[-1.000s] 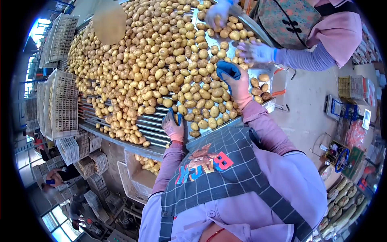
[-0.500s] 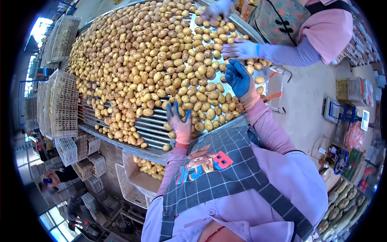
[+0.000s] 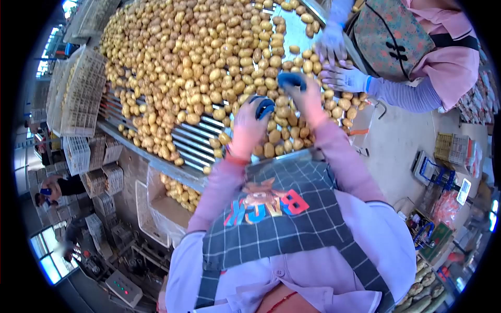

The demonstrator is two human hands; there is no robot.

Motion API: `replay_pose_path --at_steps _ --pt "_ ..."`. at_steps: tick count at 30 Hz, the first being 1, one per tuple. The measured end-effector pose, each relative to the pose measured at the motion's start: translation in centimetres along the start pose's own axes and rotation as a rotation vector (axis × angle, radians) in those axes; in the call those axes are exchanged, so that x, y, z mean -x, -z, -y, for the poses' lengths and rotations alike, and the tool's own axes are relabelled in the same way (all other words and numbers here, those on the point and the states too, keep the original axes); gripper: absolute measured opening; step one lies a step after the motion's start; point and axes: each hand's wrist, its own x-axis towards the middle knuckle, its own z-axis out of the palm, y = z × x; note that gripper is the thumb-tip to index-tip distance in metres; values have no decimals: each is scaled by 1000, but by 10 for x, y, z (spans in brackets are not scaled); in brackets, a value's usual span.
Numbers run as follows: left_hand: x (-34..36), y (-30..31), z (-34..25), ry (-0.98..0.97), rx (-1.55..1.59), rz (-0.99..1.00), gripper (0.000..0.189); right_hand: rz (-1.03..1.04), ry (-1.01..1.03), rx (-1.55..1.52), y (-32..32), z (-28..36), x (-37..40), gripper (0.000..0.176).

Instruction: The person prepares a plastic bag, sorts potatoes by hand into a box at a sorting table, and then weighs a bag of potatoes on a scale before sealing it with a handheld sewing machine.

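Observation:
Many potatoes cover a sorting table of metal rollers. Low over the potatoes near the table's front edge is my left hand, in a glove with blue fingers. Its fingers are curled inward, and whatever they hold is hidden. To its right, my right hand also has its blue-gloved fingers bent in above the potatoes. Motion blurs it, and its grasp cannot be made out. Loose potatoes lie between and below my two wrists.
Across the right corner, a co-worker's two gloved hands rest at the potatoes. A cardboard box with potatoes stands below the front edge. Stacked plastic crates are at the left. A scale stands on the floor at right.
My left hand has moved right and up, its spread fingers now curled. My right hand has come down and left. The co-worker's hands have drawn closer together, and the view has shifted.

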Motion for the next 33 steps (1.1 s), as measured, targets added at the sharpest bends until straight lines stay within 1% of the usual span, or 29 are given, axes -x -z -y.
replay_pose_path --at_steps 1,2,3,4,5,7,8,9,10,11,13,14,15,16,17,18,19,21,22,23,24,25,26,27,28,29,30,31,33 --pt "9 -7 28 148 -94 211 25 -37 -203 -103 -5 -14 -3 20" --pt "30 -17 49 113 -93 89 26 -88 -201 -266 -7 -26 -3 20" --pt "40 -10 44 152 -51 85 25 -134 -195 -435 -10 -28 -8 20" --pt "53 -4 53 230 13 129 26 -136 -189 -447 -10 -30 -7 21" --pt "77 2 67 321 77 180 26 -131 -189 -409 -11 -19 -4 21" --pt "117 10 91 399 127 117 30 -54 -162 -376 -17 -24 -2 21" --pt "133 18 95 449 -66 156 31 -6 -92 -97 -24 -28 2 22" --pt "147 23 103 501 -256 195 32 55 46 127 -35 -31 11 31" --pt "161 23 118 527 -155 84 31 301 50 295 -40 -31 25 36" --pt "162 30 118 656 -9 -11 30 547 61 465 -45 -19 41 41" --pt "161 41 126 645 -22 -236 30 962 530 661 -48 -58 78 49" --pt "159 44 131 618 -178 -329 32 1036 606 723 -34 -73 83 50" --pt "156 46 137 633 -195 -369 36 1109 677 785 -15 -89 82 51" --pt "149 49 137 613 -207 -381 37 1146 657 887 -5 -104 67 51" --pt "142 50 137 593 -217 -393 38 1055 561 919 2 -103 48 45" --pt "141 44 145 590 -296 -398 42 985 527 1182 5 -109 32 45" --pt "139 40 152 606 -316 -376 47 785 431 1143 12 -124 23 42" --pt "139 20 162 734 -235 -279 54 387 180 1099 -6 -117 2 41" --pt "143 9 156 700 -170 -195 58 259 184 856 -15 -110 -6 41" --pt "137 12 143 678 -192 -50 59 133 186 609 -31 -88 -14 41" --pt "131 13 131 629 -297 -53 58 127 207 446 -48 -52 -12 42" --pt "125 12 121 579 -403 -46 57 158 208 246 -62 -40 -6 42" --pt "118 12 117 533 -318 -186 53 250 -15 -164 -76 -24 8 44" --pt "103 19 100 553 -49 -341 50 414 -183 -406 -83 -12 13 48" --pt "90 23 86 471 157 -470 50 456 -354 -847 -95 -21 26 57" --pt "79 28 70 388 370 -589 50 468 -626 -1120 -98 -18 29 65" --pt "68 46 39 255 247 -585 52 463 -700 -1228 -98 -17 29 67" --pt "69 48 40 -29 59 -595 51 456 -773 -1339 -97 -16 29 70" --pt "68 48 23 17 230 -380 55 431 -797 -1405 -95 -16 30 72"
